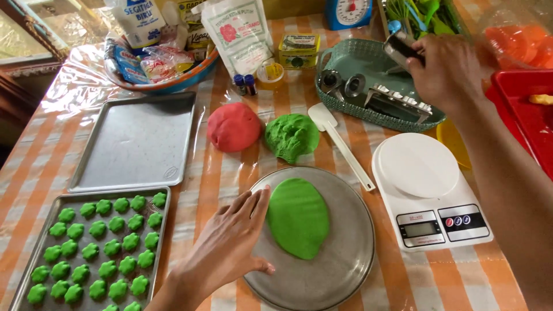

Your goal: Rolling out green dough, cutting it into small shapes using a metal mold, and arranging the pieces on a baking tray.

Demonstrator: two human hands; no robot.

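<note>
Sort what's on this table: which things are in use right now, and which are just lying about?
In use:
left hand
flattened green dough oval
round metal plate
right hand
small metal tool
teal woven basket

Lying about:
red dough ball
white plastic spatula
white digital scale
empty metal tray

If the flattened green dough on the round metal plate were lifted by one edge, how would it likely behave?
The flattened green dough looks thin and soft, so it would probably droop or tear. It lies flat on the round metal plate, so it may cling. The left hand at its edge could easily dent it.
</note>
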